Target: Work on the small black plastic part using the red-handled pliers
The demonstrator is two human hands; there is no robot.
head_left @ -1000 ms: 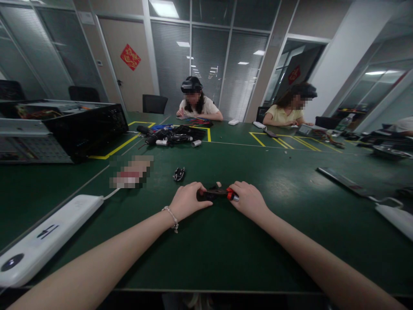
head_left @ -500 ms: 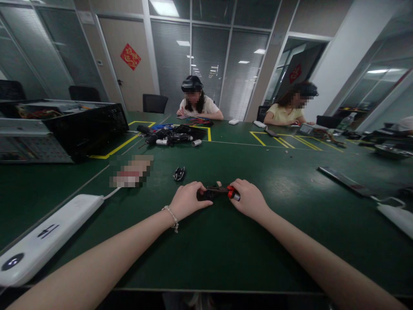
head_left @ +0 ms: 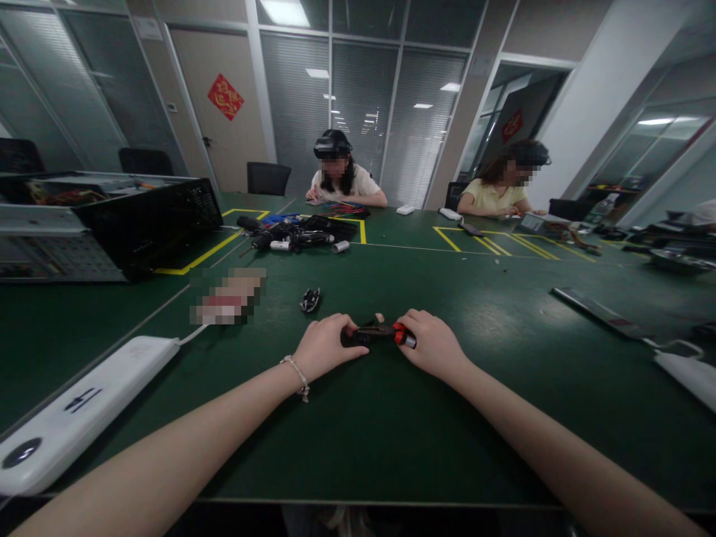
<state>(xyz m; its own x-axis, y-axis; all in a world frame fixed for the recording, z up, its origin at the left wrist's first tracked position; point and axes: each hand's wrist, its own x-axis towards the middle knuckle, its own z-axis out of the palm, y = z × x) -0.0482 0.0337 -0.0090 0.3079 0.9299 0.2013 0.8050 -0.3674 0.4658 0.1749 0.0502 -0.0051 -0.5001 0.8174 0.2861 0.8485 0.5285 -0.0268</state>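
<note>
My left hand (head_left: 324, 347) is closed on a small black part (head_left: 355, 336), held between thumb and fingers just above or on the green table (head_left: 369, 425). My right hand (head_left: 432, 343) grips a small red-handled tool (head_left: 399, 335) that looks like pliers, with a silvery piece showing at its lower end. The tool's dark front end meets the black part between my hands; whether it bites on it I cannot tell. Just beyond lies a tiny pale scrap (head_left: 380, 318). A black-and-silver piece (head_left: 310, 300) rests on the table past my left hand.
A white power bank (head_left: 95, 403) with a cable lies by my left arm. An opened black computer case (head_left: 151, 231) stands at the left. Tangled cables and parts (head_left: 302, 235) lie farther back. A dark phone-like slab (head_left: 593, 311) is at the right. Two people sit opposite.
</note>
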